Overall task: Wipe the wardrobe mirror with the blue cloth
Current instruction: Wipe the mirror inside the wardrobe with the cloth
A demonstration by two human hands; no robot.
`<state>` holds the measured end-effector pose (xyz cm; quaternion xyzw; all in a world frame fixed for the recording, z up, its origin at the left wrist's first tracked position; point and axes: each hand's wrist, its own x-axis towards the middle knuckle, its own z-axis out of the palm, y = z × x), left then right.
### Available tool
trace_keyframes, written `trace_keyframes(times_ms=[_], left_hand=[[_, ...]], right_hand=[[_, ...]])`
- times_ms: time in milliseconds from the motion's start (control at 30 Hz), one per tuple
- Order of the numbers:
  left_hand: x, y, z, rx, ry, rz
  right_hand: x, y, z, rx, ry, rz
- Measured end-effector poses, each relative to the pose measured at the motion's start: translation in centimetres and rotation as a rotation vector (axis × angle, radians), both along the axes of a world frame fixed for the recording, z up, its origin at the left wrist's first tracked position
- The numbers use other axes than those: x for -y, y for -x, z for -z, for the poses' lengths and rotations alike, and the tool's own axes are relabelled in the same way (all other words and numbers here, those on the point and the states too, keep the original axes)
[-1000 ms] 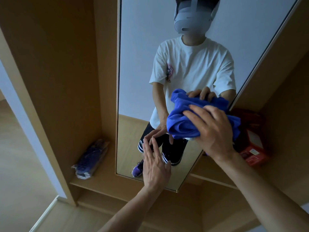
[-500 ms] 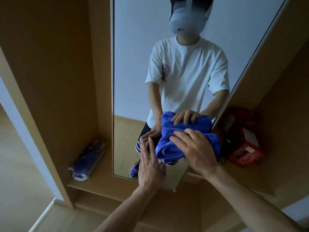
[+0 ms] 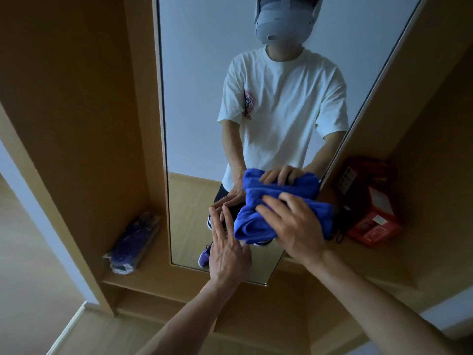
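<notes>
Head camera looks down a tall, thin-framed wardrobe mirror set between light-brown wooden panels. A bunched blue terry cloth sits against the lower right part of the glass, close to the mirror's right edge. The right hand covers it, fingers spread and bent over the wad, gripping it as it is pressed to the mirror. Just left of the cloth, the left hand lies flat with straight fingers, their tips touching the glass, holding nothing. On the wooden shelf to the right stands a red boxy object; on the left shelf lies a bluish plastic-wrapped package.
</notes>
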<state>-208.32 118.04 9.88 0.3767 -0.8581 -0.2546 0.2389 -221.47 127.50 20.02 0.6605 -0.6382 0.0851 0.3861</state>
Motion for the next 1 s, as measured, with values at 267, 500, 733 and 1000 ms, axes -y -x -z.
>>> trace_keyframes(times_ms=[267,500,733,1000], left_hand=[[0.2,-0.6,0.1,-0.039,-0.01,0.063],[-0.4,-0.6,-0.1,-0.019,-0.036,0.052],[-1.0,-0.1,-3.1,-0.222,0.153,0.186],[-0.3,-0.6,-2.6,0.1,0.312,0.152]], right_hand=[[-0.9,0.3,-1.9,0.073,0.041,0.016],[-1.1,2.7,-7.7,-0.001,0.231,0.031],[-1.5,2.2,0.2,0.056,0.093,0.015],[-2.6,2.1,-2.1,0.072,0.115,0.028]])
